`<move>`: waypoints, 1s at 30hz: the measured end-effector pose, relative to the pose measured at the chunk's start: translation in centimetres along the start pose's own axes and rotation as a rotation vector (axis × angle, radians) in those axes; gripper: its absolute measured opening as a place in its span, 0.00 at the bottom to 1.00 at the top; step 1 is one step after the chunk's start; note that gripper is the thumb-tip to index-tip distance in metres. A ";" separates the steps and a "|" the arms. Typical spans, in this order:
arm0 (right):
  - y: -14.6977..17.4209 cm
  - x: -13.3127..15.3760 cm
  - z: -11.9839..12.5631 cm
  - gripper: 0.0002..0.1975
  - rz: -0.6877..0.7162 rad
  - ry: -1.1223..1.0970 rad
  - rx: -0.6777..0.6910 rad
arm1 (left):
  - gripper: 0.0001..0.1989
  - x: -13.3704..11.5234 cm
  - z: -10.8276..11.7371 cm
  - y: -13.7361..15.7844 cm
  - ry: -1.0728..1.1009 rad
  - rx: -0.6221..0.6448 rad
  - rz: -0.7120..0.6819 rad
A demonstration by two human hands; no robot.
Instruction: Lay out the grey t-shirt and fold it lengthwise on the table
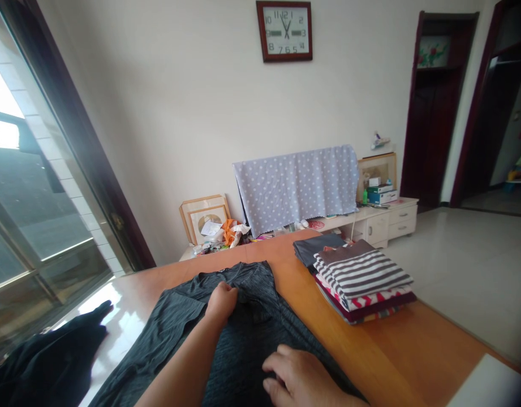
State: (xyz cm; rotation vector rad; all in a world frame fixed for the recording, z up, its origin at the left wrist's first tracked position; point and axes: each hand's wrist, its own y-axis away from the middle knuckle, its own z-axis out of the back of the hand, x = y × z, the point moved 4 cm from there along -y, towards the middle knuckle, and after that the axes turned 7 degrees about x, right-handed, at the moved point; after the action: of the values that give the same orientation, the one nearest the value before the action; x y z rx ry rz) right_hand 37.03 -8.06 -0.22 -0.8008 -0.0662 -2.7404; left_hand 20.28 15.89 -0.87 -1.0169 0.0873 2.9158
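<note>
On table (383,350), grey shirt (243,345) lies under pinching left hand (221,301), flat right hand (300,377).

A pale plain wall (179,102) carries a dark-framed clock (284,30), and below it a low white cabinet (387,217) holds boxes, framed pictures (204,216) leaning against the wall, and something draped in a dotted grey-blue cloth (296,187). On the left a large window (35,192) with a dark frame lets in bright daylight that glares on the orange wooden bench (396,350). To the right lie a light tiled floor (468,265) and two dark wooden doorways (438,107) opening onto other rooms.
</note>
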 end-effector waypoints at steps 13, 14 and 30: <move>1.1 -1.9 2.5 0.13 -0.173 0.030 -0.366 | 0.10 -3.2 -2.0 8.8 -0.234 0.164 -0.117; 1.1 -2.2 2.4 0.14 -0.188 0.056 -0.365 | 0.08 -3.5 -2.0 9.0 -0.234 0.169 -0.115; 1.5 -1.4 3.3 0.14 -0.264 0.164 -0.311 | 0.04 -5.4 -1.1 13.2 -0.481 0.185 -0.536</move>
State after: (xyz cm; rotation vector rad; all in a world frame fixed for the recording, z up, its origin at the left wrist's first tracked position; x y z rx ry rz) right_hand 40.35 -8.70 1.78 -0.6790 0.3180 -3.1046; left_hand 24.30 2.51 2.06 -0.2383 0.0504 2.5041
